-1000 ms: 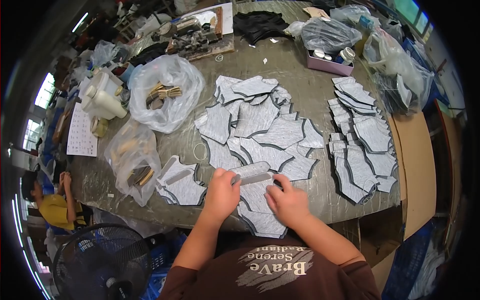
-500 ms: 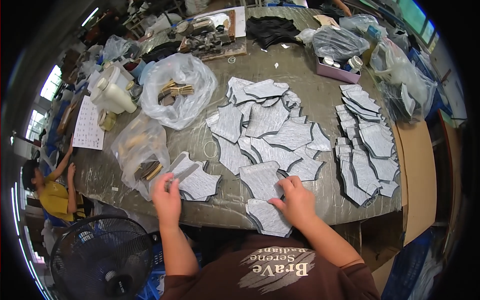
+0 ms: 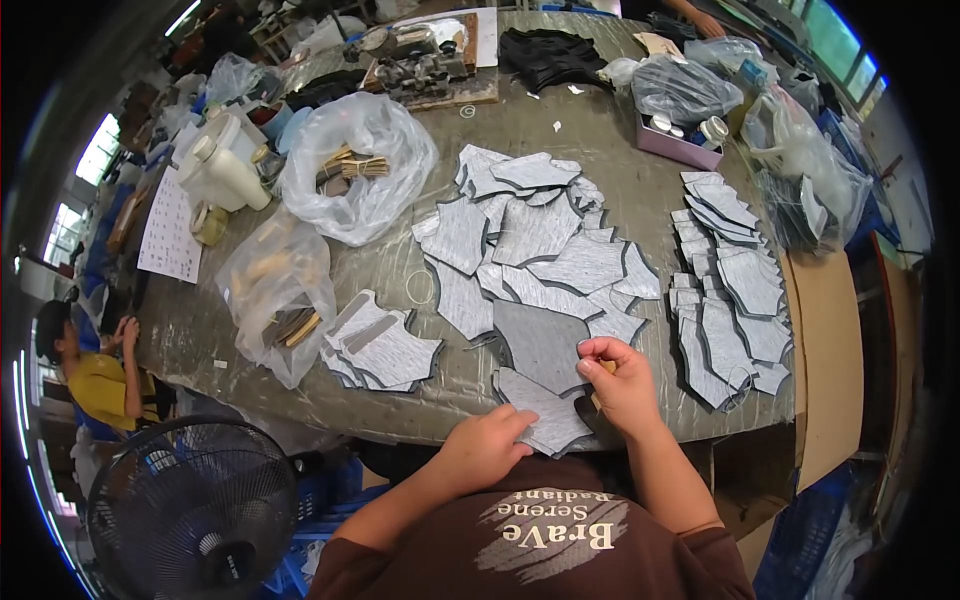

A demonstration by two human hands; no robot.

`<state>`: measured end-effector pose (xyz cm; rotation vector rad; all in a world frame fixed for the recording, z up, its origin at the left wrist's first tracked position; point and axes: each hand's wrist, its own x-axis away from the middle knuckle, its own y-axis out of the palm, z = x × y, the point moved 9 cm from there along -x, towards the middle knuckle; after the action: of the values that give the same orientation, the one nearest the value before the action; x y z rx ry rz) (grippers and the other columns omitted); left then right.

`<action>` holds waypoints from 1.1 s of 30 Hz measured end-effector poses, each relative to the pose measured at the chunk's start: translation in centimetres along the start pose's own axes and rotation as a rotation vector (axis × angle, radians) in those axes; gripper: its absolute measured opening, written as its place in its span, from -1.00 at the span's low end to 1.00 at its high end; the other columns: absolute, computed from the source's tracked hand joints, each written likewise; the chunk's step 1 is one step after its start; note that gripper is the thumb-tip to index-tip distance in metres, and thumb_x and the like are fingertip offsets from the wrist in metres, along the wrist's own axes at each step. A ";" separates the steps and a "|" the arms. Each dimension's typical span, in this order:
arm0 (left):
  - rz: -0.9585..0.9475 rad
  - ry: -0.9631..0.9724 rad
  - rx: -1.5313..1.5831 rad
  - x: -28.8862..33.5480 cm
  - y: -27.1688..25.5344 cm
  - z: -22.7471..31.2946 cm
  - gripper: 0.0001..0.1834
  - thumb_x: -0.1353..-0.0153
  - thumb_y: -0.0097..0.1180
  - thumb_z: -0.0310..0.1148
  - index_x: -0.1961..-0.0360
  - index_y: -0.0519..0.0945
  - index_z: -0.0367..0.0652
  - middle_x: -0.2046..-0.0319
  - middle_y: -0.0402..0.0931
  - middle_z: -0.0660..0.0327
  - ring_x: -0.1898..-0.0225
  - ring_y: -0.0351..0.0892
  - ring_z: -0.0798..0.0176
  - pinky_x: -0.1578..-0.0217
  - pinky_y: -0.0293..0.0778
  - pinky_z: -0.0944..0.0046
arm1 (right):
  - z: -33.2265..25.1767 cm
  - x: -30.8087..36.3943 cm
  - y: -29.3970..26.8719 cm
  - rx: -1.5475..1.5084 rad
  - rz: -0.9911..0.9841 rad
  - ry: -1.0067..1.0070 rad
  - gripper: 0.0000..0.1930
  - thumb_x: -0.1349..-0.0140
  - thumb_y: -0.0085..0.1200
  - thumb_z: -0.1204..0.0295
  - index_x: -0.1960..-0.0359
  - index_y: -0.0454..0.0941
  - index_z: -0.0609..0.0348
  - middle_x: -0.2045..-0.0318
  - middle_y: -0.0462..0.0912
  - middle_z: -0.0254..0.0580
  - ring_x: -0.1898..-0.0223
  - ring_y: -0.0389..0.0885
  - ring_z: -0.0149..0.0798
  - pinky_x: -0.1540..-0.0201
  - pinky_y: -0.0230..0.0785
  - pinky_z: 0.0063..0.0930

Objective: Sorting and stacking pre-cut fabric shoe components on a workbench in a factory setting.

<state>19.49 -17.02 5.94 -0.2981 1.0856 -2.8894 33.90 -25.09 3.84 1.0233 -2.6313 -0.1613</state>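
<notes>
Just in front of me lies a small stack of grey cut material pieces (image 3: 545,425), with curved, pointed outlines and dark edges. My left hand (image 3: 487,447) is closed at the stack's left side, its fingertips on the top piece. Beyond it, a piece lies with a plain dark grey face (image 3: 540,342) up. My right hand (image 3: 625,385) pinches at this piece's right corner with thumb and forefinger. A bit of tan (image 3: 604,372) shows beneath the right fingers; what it is I cannot tell. Farther off spreads a loose heap of streaky light-grey pieces (image 3: 575,262).
Overlapping grey pieces (image 3: 735,285) form rows at right, and a smaller pile (image 3: 385,350) lies at left. Clear plastic bags (image 3: 390,215) hold tan bundles. A pink box (image 3: 680,145) stands far right. A black fan (image 3: 195,510) is lower left; a person in yellow (image 3: 105,385) sits beyond.
My left hand has moved right, from the left pile to the near stack. The middle piece now shows a dark face instead of a light one. My right hand has shifted slightly right.
</notes>
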 end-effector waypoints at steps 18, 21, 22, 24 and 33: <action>-0.083 0.018 -0.116 -4.4 0.5 -0.6 -0.52 0.03 0.28 -0.28 0.14 0.39 -0.29 0.29 0.53 -0.11 0.18 0.51 -0.16 0.20 0.41 0.04 | -4.9 -0.9 4.4 1.091 -0.187 -0.730 -0.87 -0.01 0.03 0.56 0.41 0.58 0.07 0.41 0.51 -0.27 0.56 0.54 -0.22 0.50 0.38 -0.37; -0.205 -0.176 -0.060 -5.0 0.8 -1.4 -0.51 0.03 0.30 -0.25 0.16 0.39 -0.30 0.28 0.51 -0.15 0.17 0.51 -0.16 0.18 0.41 0.05 | -3.6 -2.9 -2.5 0.004 -0.129 -0.437 -0.91 -0.12 0.01 0.55 0.33 0.51 0.16 0.51 0.47 -0.36 0.61 0.47 -0.42 0.56 0.32 -0.54; -0.204 -0.175 -0.057 -5.0 0.7 -1.4 -0.51 0.03 0.30 -0.25 0.16 0.39 -0.30 0.28 0.51 -0.15 0.17 0.51 -0.16 0.18 0.41 0.05 | -1.5 -3.2 -4.3 -0.415 -0.040 -0.146 -0.92 -0.17 0.01 0.55 0.30 0.48 0.19 0.54 0.46 -0.39 0.60 0.45 -0.48 0.55 0.30 -0.59; -0.219 -0.180 -0.066 -5.2 0.7 -1.6 -0.52 0.03 0.30 -0.26 0.16 0.39 -0.28 0.27 0.50 -0.17 0.18 0.51 -0.16 0.18 0.41 0.07 | -2.5 -3.0 -6.6 -0.449 0.035 -0.165 -0.92 -0.19 0.03 0.50 0.31 0.45 0.22 0.60 0.47 -0.43 0.63 0.38 -0.58 0.59 0.24 -0.66; 0.027 -0.291 1.219 -1.9 -1.7 -7.6 -0.54 -0.06 0.09 -0.53 -0.03 0.34 -0.34 0.41 0.40 0.22 0.44 0.38 0.36 0.45 0.33 0.36 | 0.8 2.9 -0.5 0.710 -0.158 -0.046 -0.74 0.01 0.22 0.46 0.28 0.49 0.28 0.56 0.54 -0.18 0.49 0.56 -0.26 0.43 0.37 -0.41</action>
<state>19.93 -10.58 1.11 -0.5473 -0.7249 -2.7324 31.95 -27.48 3.71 1.4410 -2.6887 0.7761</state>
